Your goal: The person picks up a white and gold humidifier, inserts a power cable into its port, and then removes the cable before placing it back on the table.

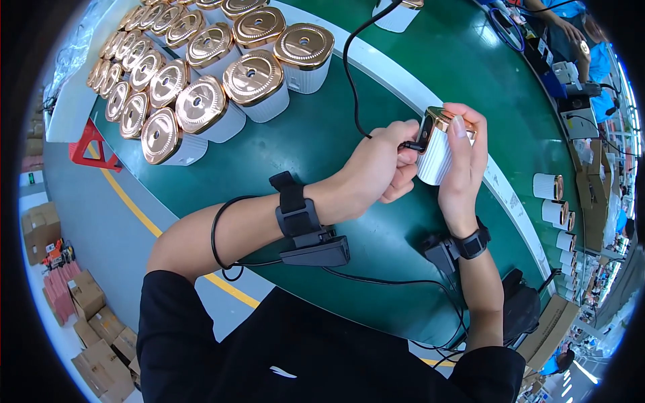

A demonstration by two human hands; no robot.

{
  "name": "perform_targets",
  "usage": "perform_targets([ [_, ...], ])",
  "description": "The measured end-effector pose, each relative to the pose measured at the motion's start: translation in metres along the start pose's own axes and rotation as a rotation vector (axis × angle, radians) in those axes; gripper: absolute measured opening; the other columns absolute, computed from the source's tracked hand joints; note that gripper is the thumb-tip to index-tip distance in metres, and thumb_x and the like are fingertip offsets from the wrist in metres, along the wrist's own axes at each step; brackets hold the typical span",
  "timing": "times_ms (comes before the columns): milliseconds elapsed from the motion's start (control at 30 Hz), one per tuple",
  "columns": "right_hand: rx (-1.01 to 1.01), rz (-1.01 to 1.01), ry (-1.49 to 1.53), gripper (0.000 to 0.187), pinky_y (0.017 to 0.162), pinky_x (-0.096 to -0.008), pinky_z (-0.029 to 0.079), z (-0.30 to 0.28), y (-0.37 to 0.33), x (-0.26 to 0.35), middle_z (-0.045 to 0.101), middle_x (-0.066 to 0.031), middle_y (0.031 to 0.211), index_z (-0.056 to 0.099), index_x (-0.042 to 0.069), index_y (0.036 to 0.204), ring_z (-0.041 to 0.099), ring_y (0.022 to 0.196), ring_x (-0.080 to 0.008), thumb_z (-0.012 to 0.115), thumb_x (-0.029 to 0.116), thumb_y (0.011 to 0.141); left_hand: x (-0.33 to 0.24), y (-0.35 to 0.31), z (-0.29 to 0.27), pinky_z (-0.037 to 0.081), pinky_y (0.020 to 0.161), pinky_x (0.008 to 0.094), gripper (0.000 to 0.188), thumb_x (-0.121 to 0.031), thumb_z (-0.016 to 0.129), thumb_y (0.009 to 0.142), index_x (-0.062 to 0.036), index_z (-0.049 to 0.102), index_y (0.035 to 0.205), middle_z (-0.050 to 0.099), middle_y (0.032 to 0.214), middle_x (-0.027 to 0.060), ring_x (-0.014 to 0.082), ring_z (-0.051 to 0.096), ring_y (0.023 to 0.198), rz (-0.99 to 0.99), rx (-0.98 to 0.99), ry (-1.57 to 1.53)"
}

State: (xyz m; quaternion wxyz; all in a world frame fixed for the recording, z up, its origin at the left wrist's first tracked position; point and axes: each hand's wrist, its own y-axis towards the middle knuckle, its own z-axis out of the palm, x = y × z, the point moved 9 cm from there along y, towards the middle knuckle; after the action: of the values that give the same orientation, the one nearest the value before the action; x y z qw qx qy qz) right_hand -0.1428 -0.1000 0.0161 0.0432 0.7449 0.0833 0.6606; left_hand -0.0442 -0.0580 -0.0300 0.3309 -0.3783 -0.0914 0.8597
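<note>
Looks like your right grip [462, 154]'s clamped on the unit [434, 160], long axis near upright, just right of your left grip [386, 158], which has the plug [412, 146] pinched sideways at the unit's flank.

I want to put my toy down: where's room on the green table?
Bare green table lies between the gold-topped cans and the left arm; another patch between that arm and the right arm, above the lower cord. Upper left is crowded with cans.
</note>
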Motion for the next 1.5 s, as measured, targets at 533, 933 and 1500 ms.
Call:
perform_targets([
  [533,-0.066,-0.245,-0.029,0.03,0.08,-0.0264,0.046,-0.005,-0.013,0.015,0.058,-0.009,0.101,0.05,0.002,0.113,0.056,0.09,-0.0136,0.058,0.023,0.094,0.011,0.003,0.008,0.011,0.041,0.0275,0.03,-0.026,0.039,0.091,-0.0152,0.03,0.065,0.02,0.051,-0.0048,0.0082,0.015,0.043,-0.199,0.203,0.003],
  [933,-0.045,-0.034,0.064,0.024,0.075,-0.0236,0.044,-0.026,0.004,-0.013,0.059,-0.0056,0.097,0.054,0.002,0.108,0.053,0.084,-0.0088,0.058,0.021,0.095,0.004,0.011,0.006,0.017,0.04,0.0247,0.037,-0.032,0.042,0.098,-0.013,0.034,0.068,0.027,0.053,-0.0044,0.0071,0.023,0.044,-0.1,0.149,0.096],
  [1500,-0.444,-0.106,-0.752,0.041,0.087,-0.0331,0.045,-0.288,0.034,-0.043,0.057,-0.0135,0.111,0.051,0.003,0.107,0.056,0.105,-0.021,0.069,0.035,0.087,-0.013,0.017,-0.001,0.027,0.045,0.0231,0.037,-0.032,0.05,0.098,-0.0033,0.053,0.075,0.038,0.057,-0.0026,0.0079,0.037,0.05,0.063,0.143,0.029],
])
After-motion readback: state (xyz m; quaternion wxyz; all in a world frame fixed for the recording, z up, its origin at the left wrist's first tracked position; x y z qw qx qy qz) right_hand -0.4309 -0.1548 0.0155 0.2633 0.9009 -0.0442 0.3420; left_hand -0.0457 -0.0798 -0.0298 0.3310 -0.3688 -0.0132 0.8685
